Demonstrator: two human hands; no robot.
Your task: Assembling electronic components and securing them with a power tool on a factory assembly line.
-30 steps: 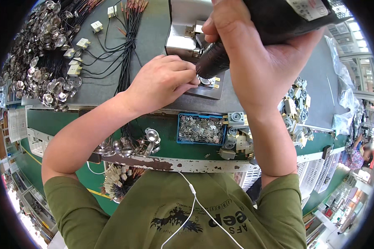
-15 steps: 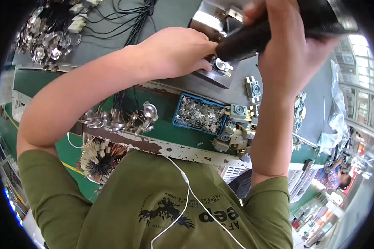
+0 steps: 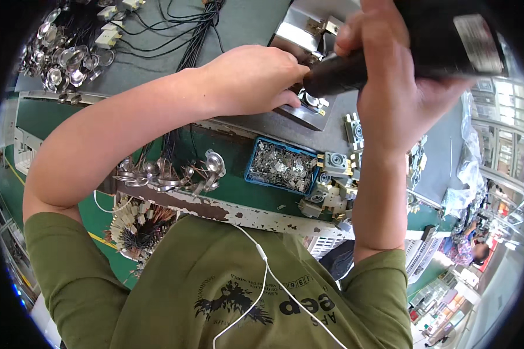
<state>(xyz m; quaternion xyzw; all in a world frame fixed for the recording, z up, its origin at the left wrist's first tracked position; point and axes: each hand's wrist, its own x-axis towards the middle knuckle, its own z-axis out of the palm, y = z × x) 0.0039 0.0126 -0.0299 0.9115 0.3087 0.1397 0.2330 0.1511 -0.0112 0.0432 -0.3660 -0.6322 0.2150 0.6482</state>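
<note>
My right hand [image 3: 393, 87] is wrapped around a black power screwdriver [image 3: 442, 43], held tilted with its tapered nose pointing down to the left. That nose ends beside the fingers of my left hand [image 3: 256, 78], over a metal fixture block [image 3: 300, 115]. My left fingers are curled in, and the thumb lies against the block; what they pinch is hidden. Next to the thumb, a small part with a shiny round metal face [image 3: 313, 100] sits on the block. The screwdriver's tip cannot be made out.
A blue tray [image 3: 247, 174] of small metal pieces stands at the bench's near edge. Right of it lie several square switch-like parts [image 3: 335, 161]. Metal cups on black wires [image 3: 70, 61] fill the far left; more [image 3: 212, 166] lie nearer. Clear plastic film [image 3: 467, 171] is at right.
The screwdriver and my right hand have shifted slightly left and tilted a little. My left hand stays at the fixture. The whole view has moved slightly.
</note>
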